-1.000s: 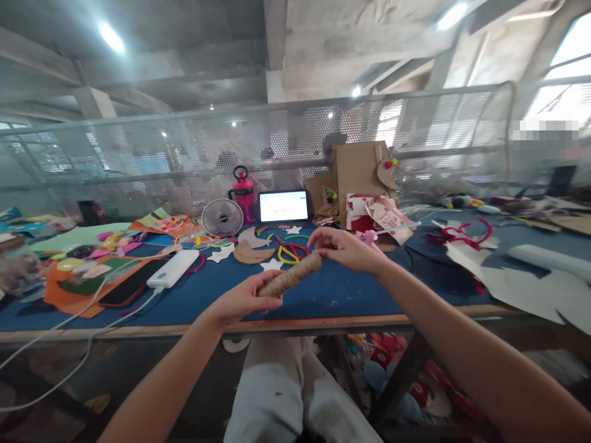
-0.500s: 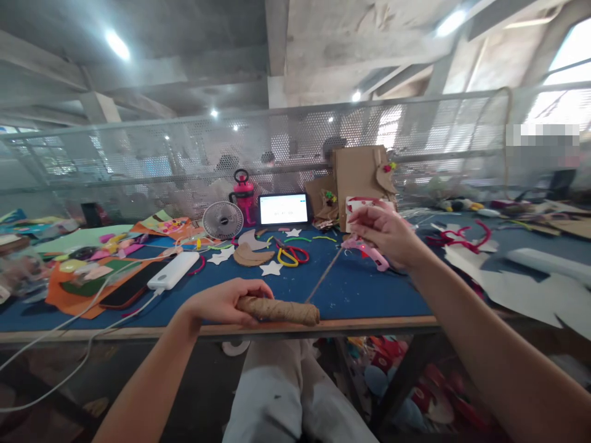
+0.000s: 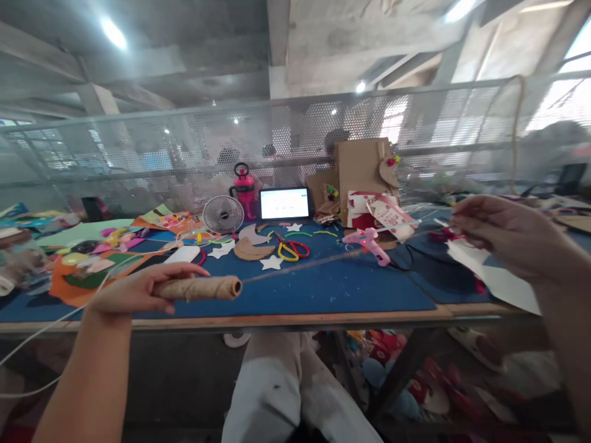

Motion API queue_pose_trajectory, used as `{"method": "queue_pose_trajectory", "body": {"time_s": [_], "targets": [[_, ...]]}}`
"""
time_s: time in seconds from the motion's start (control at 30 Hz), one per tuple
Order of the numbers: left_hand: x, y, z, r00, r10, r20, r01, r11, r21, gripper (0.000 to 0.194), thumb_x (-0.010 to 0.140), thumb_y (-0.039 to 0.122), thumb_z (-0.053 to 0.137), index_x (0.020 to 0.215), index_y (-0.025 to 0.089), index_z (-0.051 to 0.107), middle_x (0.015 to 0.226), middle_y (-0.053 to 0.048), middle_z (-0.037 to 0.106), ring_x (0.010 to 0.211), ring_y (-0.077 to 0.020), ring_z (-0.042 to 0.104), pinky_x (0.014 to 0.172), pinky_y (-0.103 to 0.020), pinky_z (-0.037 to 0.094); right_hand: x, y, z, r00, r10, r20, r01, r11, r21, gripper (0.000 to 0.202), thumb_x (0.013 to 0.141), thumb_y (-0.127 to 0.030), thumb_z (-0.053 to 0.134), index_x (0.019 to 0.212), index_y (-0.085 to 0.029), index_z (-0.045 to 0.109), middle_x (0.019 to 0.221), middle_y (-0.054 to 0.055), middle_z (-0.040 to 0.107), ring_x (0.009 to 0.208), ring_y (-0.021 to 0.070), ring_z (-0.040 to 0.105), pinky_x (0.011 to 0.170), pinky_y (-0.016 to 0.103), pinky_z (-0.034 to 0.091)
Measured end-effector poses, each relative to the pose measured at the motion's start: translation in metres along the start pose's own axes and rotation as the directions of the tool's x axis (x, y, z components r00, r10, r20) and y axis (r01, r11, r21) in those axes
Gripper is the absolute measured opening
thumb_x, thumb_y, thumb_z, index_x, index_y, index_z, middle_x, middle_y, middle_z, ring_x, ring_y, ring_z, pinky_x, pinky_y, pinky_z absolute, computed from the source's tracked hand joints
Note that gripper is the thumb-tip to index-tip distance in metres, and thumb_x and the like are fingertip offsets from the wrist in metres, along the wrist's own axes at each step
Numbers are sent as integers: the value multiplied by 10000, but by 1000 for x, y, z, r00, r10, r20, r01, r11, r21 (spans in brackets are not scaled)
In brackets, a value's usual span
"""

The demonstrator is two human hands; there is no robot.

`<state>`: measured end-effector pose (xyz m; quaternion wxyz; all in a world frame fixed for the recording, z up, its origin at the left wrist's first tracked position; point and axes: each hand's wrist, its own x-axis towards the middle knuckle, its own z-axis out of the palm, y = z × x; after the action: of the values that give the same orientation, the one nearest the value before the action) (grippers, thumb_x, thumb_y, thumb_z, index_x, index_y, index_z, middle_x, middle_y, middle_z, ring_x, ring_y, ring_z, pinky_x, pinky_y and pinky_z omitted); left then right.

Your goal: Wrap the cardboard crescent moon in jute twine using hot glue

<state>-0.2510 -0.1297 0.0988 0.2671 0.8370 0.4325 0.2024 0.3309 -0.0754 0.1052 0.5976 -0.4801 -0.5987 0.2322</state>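
My left hand (image 3: 138,289) grips a roll of twine (image 3: 201,287) near the table's front edge, its hollow end facing right. A strand of jute twine (image 3: 309,266) runs taut from the roll across the table. Far to the right, my right hand (image 3: 498,227) pinches the strand's other end between thumb and fingers. Beneath the strand's path lie a pink glue gun (image 3: 369,243), a white paper star (image 3: 271,263) and scissors with red and yellow handles (image 3: 293,250). Crescent-shaped cardboard pieces (image 3: 252,248) rest just behind the strand.
A small fan (image 3: 223,214), a pink bottle (image 3: 244,191) and a lit tablet (image 3: 284,203) stand at the back. Cardboard sheets (image 3: 362,166) lean on the mesh partition. Coloured paper and a white power bank (image 3: 182,255) lie left. White cables cross the left side.
My hands have moved apart, the left one leftward with the roll and the right one rightward with the strand. The stretch of twine between them is much longer.
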Motion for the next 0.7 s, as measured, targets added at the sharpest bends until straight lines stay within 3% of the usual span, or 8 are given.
{"method": "queue_pose_trajectory", "body": {"time_s": [0.1,0.2,0.3,0.43,0.5,0.57,0.63,0.7], "targets": [[-6,-8,-4,972,-30,-234,22,999,-37,715,709,527,676,1300,190,459,1062,-82,635,904,-264,627,738,-302,516,-4,-3,-2,1000,-5,-13,3,994,-109,583,409,-645,791,779,-233,608,653,-3,548,574,94,486,472,210,365],[2,-9,-3,932,-102,-349,120,992,30,688,829,480,571,1393,176,318,1175,-98,593,1032,-277,589,806,-302,498,-5,-1,-4,1000,3,3,-2,984,-176,598,415,-685,767,780,-239,606,668,1,548,616,112,498,515,238,380],[16,2,2,938,-169,-302,239,947,216,673,797,485,613,1365,190,404,1276,-105,546,1124,-318,535,867,-328,474,-3,4,-15,999,10,-42,-18,981,-192,659,359,-722,756,787,-243,607,721,21,573,667,141,520,558,283,388],[35,21,3,986,-166,-26,166,945,283,537,714,423,721,1215,278,593,1158,-42,621,1058,-284,570,880,-307,446,-1,5,-39,990,-23,-139,-14,965,-261,662,357,-750,733,766,-245,601,727,40,568,646,147,491,568,327,365],[44,25,3,986,-94,135,80,991,106,469,675,333,765,1127,275,655,1075,-28,656,995,-255,595,845,-273,446,-1,6,-49,986,-36,-164,-16,951,-308,590,435,-715,731,775,-253,592,719,48,560,628,154,476,550,337,344],[55,23,7,980,41,197,0,979,-203,465,614,254,805,1063,226,687,1002,-50,675,926,-239,611,774,-246,457,0,7,-53,981,-69,-181,3,941,-339,507,512,-664,716,782,-258,578,734,60,563,651,176,490,574,358,352],[71,18,21,978,144,151,-69,906,-418,538,560,285,835,1065,193,674,879,-63,679,782,-203,619,642,-220,460,1,11,-46,983,-96,-154,37,939,-343,449,570,-631,689,789,-256,575,744,69,581,689,205,520,629,389,380],[90,16,42,978,201,62,-134,822,-553,639,600,447,789,1156,196,597,778,-52,658,553,-126,546,464,-189,383,1,13,-23,995,-84,-50,62,939,-338,416,634,-619,649,820,-251,600,730,74,611,698,229,542,652,409,406]]}}
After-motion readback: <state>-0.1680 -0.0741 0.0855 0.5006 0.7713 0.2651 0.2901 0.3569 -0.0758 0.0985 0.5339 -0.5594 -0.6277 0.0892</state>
